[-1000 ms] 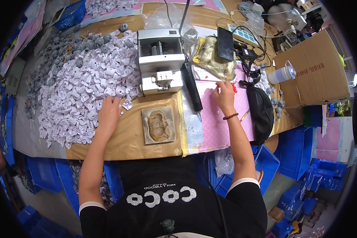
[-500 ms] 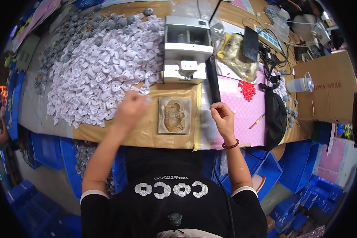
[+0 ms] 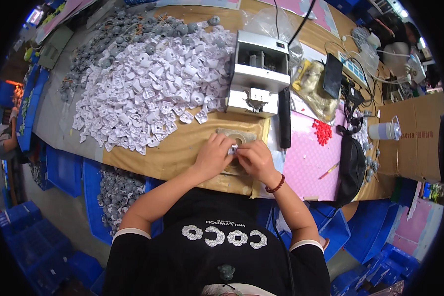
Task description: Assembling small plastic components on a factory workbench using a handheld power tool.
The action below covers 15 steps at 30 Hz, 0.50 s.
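Observation:
My left hand (image 3: 213,157) and my right hand (image 3: 256,159) meet above a square, tan block (image 3: 238,133) with a shaped hollow, which they mostly cover. Between their fingertips is a small white plastic part (image 3: 233,149), pinched from both sides; its exact shape is largely hidden by the fingers. A large heap of similar white plastic parts (image 3: 148,84) spreads over the table to the left of my hands. Two loose white pieces (image 3: 201,116) lie at the heap's right edge, near the block.
A silver machine (image 3: 259,74) stands beyond the block, with a black bar (image 3: 284,118) on its right. Small red pieces (image 3: 322,132) and a pen (image 3: 329,171) lie on a pink sheet (image 3: 306,172). Further right are a black pouch (image 3: 351,167) and a bottle (image 3: 384,131). Grey round parts (image 3: 113,44) lie far left.
My left hand has moved right from the heap's edge, and my right hand has moved left. Both now come together over the block on the white part. The whole view has shifted.

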Available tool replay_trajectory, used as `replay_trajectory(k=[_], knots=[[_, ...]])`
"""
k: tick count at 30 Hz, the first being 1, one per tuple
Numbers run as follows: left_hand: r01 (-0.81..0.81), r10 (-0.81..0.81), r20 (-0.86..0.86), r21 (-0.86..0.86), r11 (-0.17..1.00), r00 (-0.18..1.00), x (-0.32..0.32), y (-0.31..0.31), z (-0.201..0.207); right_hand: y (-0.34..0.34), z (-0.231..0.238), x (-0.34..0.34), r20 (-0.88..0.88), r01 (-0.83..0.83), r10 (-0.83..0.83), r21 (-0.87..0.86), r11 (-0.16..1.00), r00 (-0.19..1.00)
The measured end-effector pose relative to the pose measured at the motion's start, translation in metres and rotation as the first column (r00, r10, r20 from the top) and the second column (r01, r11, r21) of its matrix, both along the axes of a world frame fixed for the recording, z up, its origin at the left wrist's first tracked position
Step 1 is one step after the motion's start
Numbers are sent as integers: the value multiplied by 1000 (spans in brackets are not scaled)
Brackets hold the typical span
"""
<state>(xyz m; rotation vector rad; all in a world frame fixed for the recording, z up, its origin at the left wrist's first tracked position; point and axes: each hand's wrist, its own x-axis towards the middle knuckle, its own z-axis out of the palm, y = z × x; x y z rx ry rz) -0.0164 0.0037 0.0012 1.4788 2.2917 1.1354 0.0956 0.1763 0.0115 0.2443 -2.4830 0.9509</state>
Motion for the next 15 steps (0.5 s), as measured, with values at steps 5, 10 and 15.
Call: replay_trajectory(k=[5, 10, 15], knots=[[232, -99, 556, -175, 957, 825, -52, -2, 38, -3, -12, -4, 23, -53, 49, 237, 970, 999], [-178, 167, 201, 36, 983, 965, -184, 40, 77, -10, -8, 3, 64, 37, -53, 242, 970, 997], [-253, 202, -571, -11, 967, 796, -294, 98, 39, -12, -15, -2, 90, 37, -53, 174, 984, 995]])
